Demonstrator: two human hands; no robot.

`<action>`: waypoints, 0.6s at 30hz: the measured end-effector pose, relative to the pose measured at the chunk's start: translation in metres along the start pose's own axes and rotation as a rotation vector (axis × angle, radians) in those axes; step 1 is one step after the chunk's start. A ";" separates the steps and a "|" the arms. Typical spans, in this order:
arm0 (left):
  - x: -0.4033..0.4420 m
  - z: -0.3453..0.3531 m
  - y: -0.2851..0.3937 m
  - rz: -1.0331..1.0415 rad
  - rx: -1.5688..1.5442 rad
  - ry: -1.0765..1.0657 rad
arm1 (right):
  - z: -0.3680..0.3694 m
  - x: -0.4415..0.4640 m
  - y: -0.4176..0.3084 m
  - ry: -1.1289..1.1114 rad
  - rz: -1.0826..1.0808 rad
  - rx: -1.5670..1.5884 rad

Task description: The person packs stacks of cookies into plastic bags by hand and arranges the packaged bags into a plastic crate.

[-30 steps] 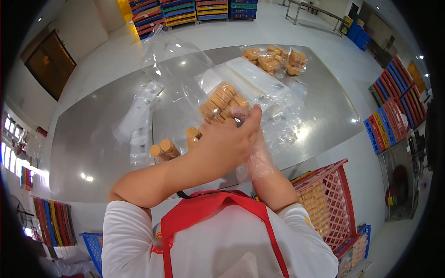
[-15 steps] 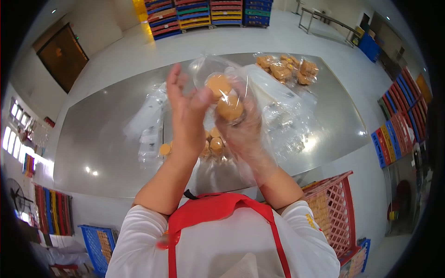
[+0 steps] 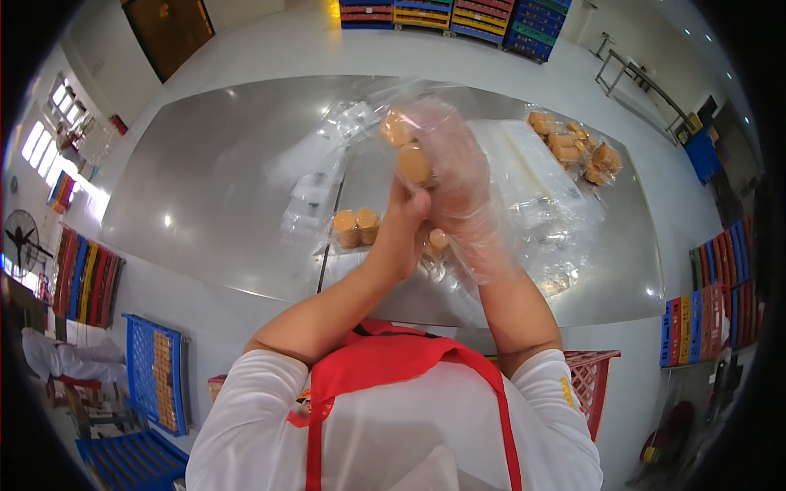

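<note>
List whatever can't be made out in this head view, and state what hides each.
All in the head view:
- Held biscuits: number unclear; the right hand covers part of the stacks.
- Left hand: how its fingers grip is unclear, from blur and the right hand's overlap.
- Flat plastic bags: any print is too small to read.
- Red crate: contents hidden, mostly behind the white sleeve.

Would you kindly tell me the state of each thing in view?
Right hand: inside bag, holding biscuits
Left hand: bare, outside bag
Table biscuits: stacked upright
Far packs: filled, grouped
Plastic sheets: lying flat
Apron: worn
Lights: lit
Fan: cannot tell whether running
</note>
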State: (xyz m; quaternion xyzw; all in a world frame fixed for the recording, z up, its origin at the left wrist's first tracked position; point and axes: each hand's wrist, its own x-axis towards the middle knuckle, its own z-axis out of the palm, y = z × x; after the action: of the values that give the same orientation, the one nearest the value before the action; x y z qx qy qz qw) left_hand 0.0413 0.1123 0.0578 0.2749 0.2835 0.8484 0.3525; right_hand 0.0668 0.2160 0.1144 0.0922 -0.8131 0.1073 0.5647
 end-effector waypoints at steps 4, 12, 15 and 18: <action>-0.030 -0.052 0.001 -0.326 0.126 -0.157 | 0.022 -0.016 0.010 0.061 -0.051 -0.070; -0.046 -0.072 0.014 -0.373 0.407 -0.213 | 0.050 -0.012 0.004 0.005 -0.117 -0.106; -0.043 -0.084 0.020 -0.472 0.423 -0.310 | 0.062 -0.019 0.006 -0.001 -0.122 -0.110; -0.030 -0.104 0.033 -0.203 0.956 -0.508 | 0.053 -0.019 0.009 0.016 -0.042 -0.133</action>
State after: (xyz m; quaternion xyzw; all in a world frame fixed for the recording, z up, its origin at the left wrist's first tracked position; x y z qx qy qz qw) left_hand -0.0248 0.0405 0.0000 0.5716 0.5684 0.4940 0.3258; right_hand 0.0233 0.2102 0.0780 0.0706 -0.8119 0.0419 0.5780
